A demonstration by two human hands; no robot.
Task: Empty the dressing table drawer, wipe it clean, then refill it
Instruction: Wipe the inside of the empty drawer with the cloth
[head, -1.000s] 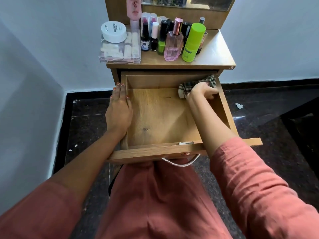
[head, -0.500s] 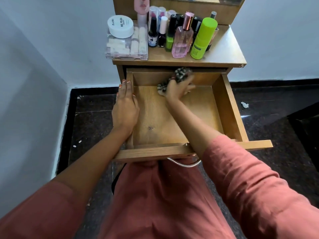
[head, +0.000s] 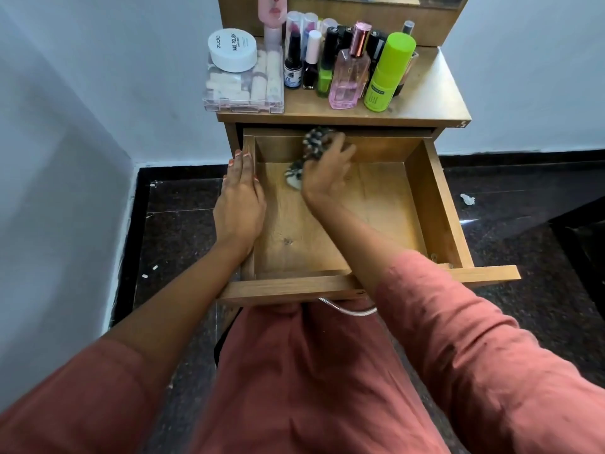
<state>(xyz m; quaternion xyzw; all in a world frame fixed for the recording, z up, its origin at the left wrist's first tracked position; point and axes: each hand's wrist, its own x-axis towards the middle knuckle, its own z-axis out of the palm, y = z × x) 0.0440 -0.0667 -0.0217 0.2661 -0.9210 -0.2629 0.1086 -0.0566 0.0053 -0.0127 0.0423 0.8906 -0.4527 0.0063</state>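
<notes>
So there's one drawer (head: pixel 438 204) pulled open, one checked cloth (head: pixel 311 145) at its back left, and the right hand (head: pixel 327 178) has its fingers curled round it. Left hand (head: pixel 240 204) lies flat, fingers straight, on the drawer's left wall.

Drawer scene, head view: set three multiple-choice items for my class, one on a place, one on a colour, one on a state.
1. Where does the left hand rest?
A) on the drawer's left wall
B) on the tabletop
C) on the floor

2. What colour is the tall bottle right of the pink perfume bottle?
A) blue
B) lime green
C) red

3. What state is the drawer in?
A) shut
B) open, full of bottles
C) open, with no bottles inside

Answers:
1 A: its straight fingers lie along that wall.
2 B: body and cap are both lime green.
3 C: it is pulled out, and only the right hand gripping a cloth is inside.
</notes>
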